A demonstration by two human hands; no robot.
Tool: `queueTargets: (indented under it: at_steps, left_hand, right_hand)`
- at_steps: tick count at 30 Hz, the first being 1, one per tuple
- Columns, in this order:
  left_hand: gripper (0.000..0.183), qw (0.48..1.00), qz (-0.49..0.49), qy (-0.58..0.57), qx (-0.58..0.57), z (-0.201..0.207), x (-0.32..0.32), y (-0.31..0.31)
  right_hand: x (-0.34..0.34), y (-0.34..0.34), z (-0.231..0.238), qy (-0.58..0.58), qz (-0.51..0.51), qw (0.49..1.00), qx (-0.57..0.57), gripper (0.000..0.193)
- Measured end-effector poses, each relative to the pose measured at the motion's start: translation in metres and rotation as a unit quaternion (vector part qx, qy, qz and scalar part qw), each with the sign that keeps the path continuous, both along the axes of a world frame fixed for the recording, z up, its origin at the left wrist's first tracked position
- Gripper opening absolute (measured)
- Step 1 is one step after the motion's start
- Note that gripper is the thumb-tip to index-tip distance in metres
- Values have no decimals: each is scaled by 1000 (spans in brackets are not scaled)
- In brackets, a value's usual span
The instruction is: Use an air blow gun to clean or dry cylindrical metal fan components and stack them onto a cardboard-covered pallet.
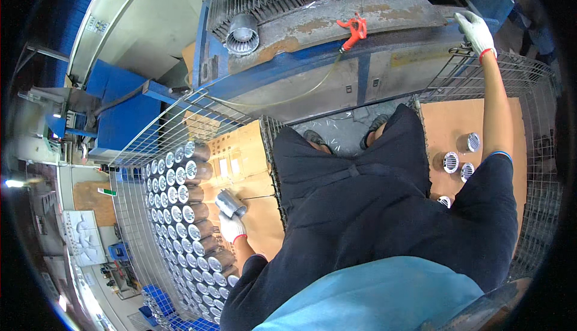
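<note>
Head view. The left hand (232,227), in a white glove with a red cuff, is grasping one grey metal cup (227,202), its fingers closed at the near end. The cup is tilted, its body projecting forward beyond the fingers, and is held over the left cage (155,128), a wire container. Immediately left of these fingers, and running both forward and back from them, packed cups (195,193) sit in close rows with their slotted ends toward the camera. To the right of the same fingers is the left cardboard (261,218), a brown sheet with cut-outs at its forward part.

The right hand (479,34), gloved likewise, is extended far forward to the right end of the machine (356,78). Whether its fingers grip anything, or merely rest there, cannot be told. Left of those fingers, along the worn ledge (318,30), a red air gun (354,31) is noted with its hose (306,92) trailing down; farther left on the ledge stands a single cup (243,33), well apart from either hand.

Below and behind the right fingers is the right cage (538,151), also wire. On the right cardboard (445,121) in it, four loose cups (446,162) are visible, the rearmost partly covered by dark clothing (354,199).
</note>
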State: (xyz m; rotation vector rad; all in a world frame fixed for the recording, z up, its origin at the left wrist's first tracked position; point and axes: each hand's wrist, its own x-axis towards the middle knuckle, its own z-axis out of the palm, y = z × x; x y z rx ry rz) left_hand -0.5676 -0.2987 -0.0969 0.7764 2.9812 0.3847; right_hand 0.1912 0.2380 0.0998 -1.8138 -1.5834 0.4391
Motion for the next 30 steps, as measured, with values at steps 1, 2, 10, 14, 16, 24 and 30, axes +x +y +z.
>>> queueTargets:
  at_steps: [1, 2, 10, 14, 16, 24, 30]
  left_hand:
    - [42, 1000, 2, 1, -1, 0, 2, -1]
    - [41, 1000, -14, 11, -7, 0, 4, -2]
    - [38, 999, -3, -21, -34, -16, 16, -9]
    - [55, 996, -42, -79, -1, 0, 10, -11]
    - [61, 997, 28, -65, -12, 52, 59, -4]
    - [72, 973, -200, -104, 58, -87, -36, 5]
    - [77, 976, -190, -62, 85, -100, -69, -45]
  right_hand:
    - [0, 1, -1, 6, -1, 1000, 7, 44]
    - [1, 2, -2, 11, -1, 1000, 15, 44]
    - [5, -21, 11, -65, -26, 995, 65, 49]
    - [-5, -47, 19, -150, -57, 984, 75, 60]
    - [-16, -42, 26, -176, -44, 982, 44, 63]
    - [4, -22, 4, -125, -70, 987, 72, 60]
    - [-32, -10, 8, -118, -32, 989, 82, 61]
